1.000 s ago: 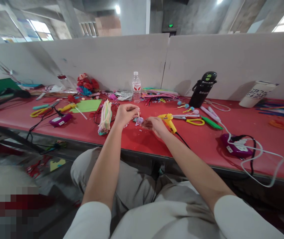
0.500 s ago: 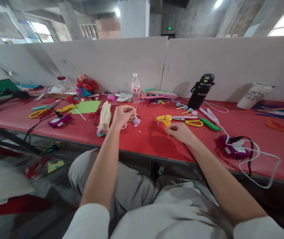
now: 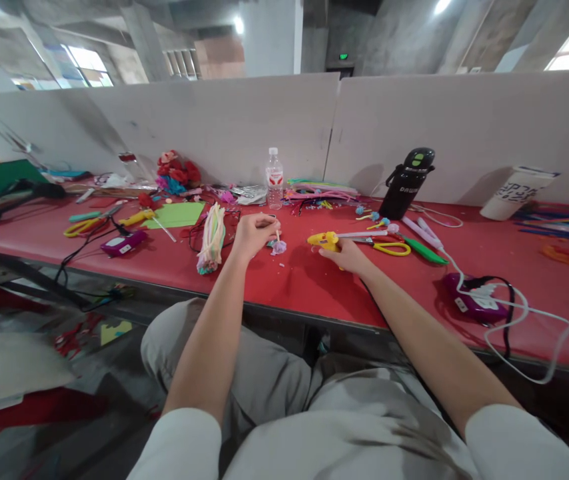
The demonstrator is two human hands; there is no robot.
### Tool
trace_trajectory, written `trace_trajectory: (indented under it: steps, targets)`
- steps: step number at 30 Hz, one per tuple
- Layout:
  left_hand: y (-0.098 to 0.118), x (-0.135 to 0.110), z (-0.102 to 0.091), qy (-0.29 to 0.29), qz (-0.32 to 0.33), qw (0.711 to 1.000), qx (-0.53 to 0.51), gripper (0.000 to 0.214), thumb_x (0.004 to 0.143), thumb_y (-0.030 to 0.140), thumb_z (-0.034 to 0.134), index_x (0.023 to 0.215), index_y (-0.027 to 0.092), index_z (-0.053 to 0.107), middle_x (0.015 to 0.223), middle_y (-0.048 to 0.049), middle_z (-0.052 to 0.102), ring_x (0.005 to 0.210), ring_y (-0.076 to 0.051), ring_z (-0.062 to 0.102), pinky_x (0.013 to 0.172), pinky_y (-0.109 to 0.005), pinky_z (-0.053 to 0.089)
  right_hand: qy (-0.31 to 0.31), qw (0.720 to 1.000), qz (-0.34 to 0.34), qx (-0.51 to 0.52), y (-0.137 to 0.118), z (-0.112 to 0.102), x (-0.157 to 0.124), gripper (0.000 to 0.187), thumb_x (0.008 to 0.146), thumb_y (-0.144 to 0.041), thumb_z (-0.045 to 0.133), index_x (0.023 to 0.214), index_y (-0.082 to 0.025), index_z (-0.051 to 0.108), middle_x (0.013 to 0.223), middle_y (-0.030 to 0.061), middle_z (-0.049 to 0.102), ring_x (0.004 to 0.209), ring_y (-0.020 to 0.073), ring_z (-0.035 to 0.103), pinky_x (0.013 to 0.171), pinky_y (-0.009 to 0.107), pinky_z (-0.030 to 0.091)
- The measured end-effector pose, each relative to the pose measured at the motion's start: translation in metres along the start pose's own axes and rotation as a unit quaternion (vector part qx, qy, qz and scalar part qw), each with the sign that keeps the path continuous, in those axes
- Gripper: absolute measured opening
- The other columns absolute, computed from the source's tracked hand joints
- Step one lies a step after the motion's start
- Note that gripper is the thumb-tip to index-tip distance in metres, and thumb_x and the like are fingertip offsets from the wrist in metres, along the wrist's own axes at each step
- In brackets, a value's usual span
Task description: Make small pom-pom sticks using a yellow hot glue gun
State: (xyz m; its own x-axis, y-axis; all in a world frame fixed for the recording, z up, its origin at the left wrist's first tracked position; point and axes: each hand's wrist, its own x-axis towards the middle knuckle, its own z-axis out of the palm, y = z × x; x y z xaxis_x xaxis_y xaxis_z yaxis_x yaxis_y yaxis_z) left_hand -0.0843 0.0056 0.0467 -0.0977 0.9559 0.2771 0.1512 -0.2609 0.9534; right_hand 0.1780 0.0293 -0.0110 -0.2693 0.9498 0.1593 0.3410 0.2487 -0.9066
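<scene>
My left hand [image 3: 253,236] pinches the pale stick-like stem of a small purple fuzzy flower [image 3: 278,248]. The flower hangs head down just over the red table. Around the handle of a yellow glue gun [image 3: 322,239] closes my right hand [image 3: 348,256]; the gun's nozzle points left, toward the flower. Beside my left wrist lies a bundle of pastel pipe cleaners [image 3: 212,239]. Just behind the glue gun, yellow-handled scissors [image 3: 389,248] lie with their blades toward it.
A clear water bottle [image 3: 274,180] and a black flask [image 3: 407,185] stand near the white partition [image 3: 189,133]. To the right are a green tool [image 3: 423,251] and a purple power block [image 3: 474,300] with cables. A second glue gun [image 3: 137,217] lies left, by green paper [image 3: 177,215].
My right hand has moved forward and left, closing round the glue gun's handle. My left hand still pinches the flower's stem, shifted slightly. The view has turned a little.
</scene>
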Motion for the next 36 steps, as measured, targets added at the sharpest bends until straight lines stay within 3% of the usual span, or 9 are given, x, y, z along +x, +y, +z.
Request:
trace_trajectory:
  steps: [7, 36]
  targets:
    - [-0.003, -0.001, 0.005, -0.02, 0.017, 0.999, 0.021, 0.027, 0.07, 0.037, 0.075, 0.082, 0.013, 0.072, 0.079, -0.0077, 0.072, 0.072, -0.019, 0.07, 0.07, -0.034, 0.061, -0.082, 0.989, -0.022, 0.123, -0.017, 0.013, -0.019, 0.04, 0.074, -0.054, 0.068, 0.081, -0.016, 0.065, 0.074, 0.0044, 0.067, 0.067, 0.0151, 0.061, 0.067, 0.028, 0.05]
    - [-0.007, 0.001, 0.007, -0.028, 0.019, 0.999, 0.015, 0.03, 0.069, 0.04, 0.076, 0.083, 0.013, 0.072, 0.076, -0.0065, 0.07, 0.071, -0.019, 0.068, 0.069, -0.034, 0.061, -0.089, 0.996, -0.031, 0.007, -0.019, 0.016, -0.025, 0.047, 0.08, -0.061, 0.059, 0.063, -0.018, 0.056, 0.056, 0.0001, 0.055, 0.051, 0.011, 0.049, 0.051, 0.024, 0.038]
